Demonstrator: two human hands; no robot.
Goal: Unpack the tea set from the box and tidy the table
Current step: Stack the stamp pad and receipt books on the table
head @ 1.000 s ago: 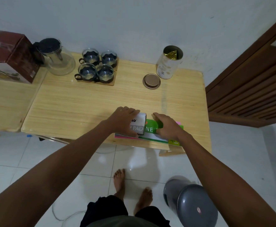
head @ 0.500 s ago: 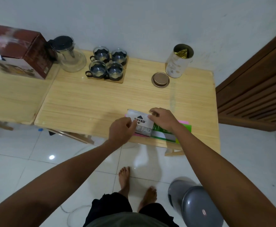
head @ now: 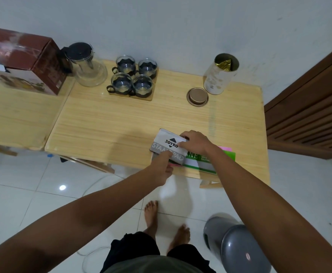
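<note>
The teapot [head: 89,68] and four cups [head: 132,76] are already sitting out at 11 o'clock beside the box [head: 23,60], while the left hand [head: 162,167] and right hand [head: 195,142] are gripping a stamp pad box [head: 168,146] at 6 o'clock, tidying the table [head: 121,123].

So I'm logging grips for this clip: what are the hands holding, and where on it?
Both hold the stamp pad box: left hand at its near edge, right hand at its right end.

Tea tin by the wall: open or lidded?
Open. The tin stands upright with a gold foil bag showing in its mouth; its lid lies on the table beside it.
</note>
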